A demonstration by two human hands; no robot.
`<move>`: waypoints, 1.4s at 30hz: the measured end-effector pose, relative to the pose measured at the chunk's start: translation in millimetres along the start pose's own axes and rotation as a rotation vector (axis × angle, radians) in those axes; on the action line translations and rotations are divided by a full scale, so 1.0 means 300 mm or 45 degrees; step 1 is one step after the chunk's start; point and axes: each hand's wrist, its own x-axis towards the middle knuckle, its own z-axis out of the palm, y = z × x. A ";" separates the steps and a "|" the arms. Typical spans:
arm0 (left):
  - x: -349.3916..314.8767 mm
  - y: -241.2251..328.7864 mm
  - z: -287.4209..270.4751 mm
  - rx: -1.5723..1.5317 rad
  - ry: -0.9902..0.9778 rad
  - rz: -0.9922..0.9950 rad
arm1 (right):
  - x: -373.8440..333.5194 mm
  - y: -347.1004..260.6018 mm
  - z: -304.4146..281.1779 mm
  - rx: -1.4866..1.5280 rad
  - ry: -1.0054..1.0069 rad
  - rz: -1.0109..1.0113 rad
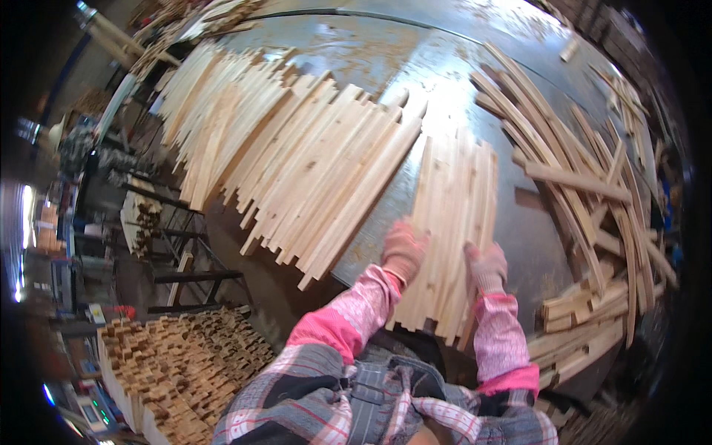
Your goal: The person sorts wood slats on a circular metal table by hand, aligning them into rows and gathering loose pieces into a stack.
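A flat batch of pale wooden slats [454, 222] lies side by side on the grey metal table [386, 59], its near ends hanging over the table's front edge. My left hand [404, 251], in a pink knit glove, presses on the batch's left side. My right hand [487, 267], gloved the same, rests on the batch's right side. Both hands lie on top of the slats with fingers loosely bent.
A large fan of longer slats [297, 156] covers the table's left half. Rough curved offcuts [578, 193] pile up on the right. Below left stands a stack of short wooden blocks [178, 363]. Metal racks [163, 222] are at the left.
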 end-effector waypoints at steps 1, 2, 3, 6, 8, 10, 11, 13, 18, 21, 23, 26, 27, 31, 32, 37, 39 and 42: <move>0.018 0.038 0.003 -0.082 -0.109 -0.086 | -0.021 0.009 -0.004 -0.045 0.105 0.058; 0.020 0.089 -0.024 -0.175 -0.235 -0.166 | -0.034 0.048 0.003 -0.015 0.146 0.068; 0.027 0.108 -0.048 -0.163 -0.252 -0.120 | -0.045 0.060 -0.002 0.009 0.187 0.077; 0.058 0.128 -0.157 -0.128 -0.268 0.046 | -0.138 -0.012 0.004 0.239 0.156 0.224; 0.131 0.096 -0.298 -0.108 -0.221 0.204 | -0.160 -0.102 0.050 0.350 0.197 0.232; 0.253 0.007 -0.443 -0.162 -0.143 0.323 | -0.195 -0.309 0.079 0.558 0.201 0.183; 0.315 -0.050 -0.527 -0.180 -0.101 0.385 | -0.201 -0.423 0.096 0.530 0.176 0.107; 0.424 -0.150 -0.709 -0.183 -0.003 0.367 | -0.173 -0.584 0.217 0.599 0.240 -0.094; 0.735 -0.369 -1.043 -0.034 -0.238 0.037 | -0.137 -0.984 0.465 0.142 0.153 -0.372; 0.951 -0.723 -1.057 -0.842 -0.303 -0.192 | -0.070 -1.243 0.690 0.192 0.025 -0.503; 1.125 -1.146 -1.060 0.357 -0.075 0.078 | -0.058 -1.463 0.771 0.431 -0.335 -0.280; 1.094 -1.059 -0.965 0.739 -0.127 -0.049 | 0.038 -1.456 1.009 -0.089 -0.381 -0.294; 1.092 -0.969 -0.976 0.857 -0.248 -0.040 | 0.048 -1.451 1.050 -0.232 -0.425 -0.367; 1.038 -0.733 -1.076 0.648 0.073 0.381 | 0.043 -1.553 1.053 -0.241 -0.555 -0.016; 1.035 -0.707 -1.070 0.509 0.170 0.456 | 0.014 -1.529 1.030 -0.032 -0.481 -0.090; 0.984 -0.431 -0.930 -0.048 -0.009 0.720 | 0.089 -1.281 0.507 0.605 -0.525 -0.259; 0.935 -0.347 -0.872 -0.154 -0.146 0.695 | 0.186 -1.060 0.267 0.659 -0.221 0.120; 0.869 -0.240 -0.781 -0.326 -0.187 0.764 | 0.341 -0.651 -0.078 0.697 0.228 0.769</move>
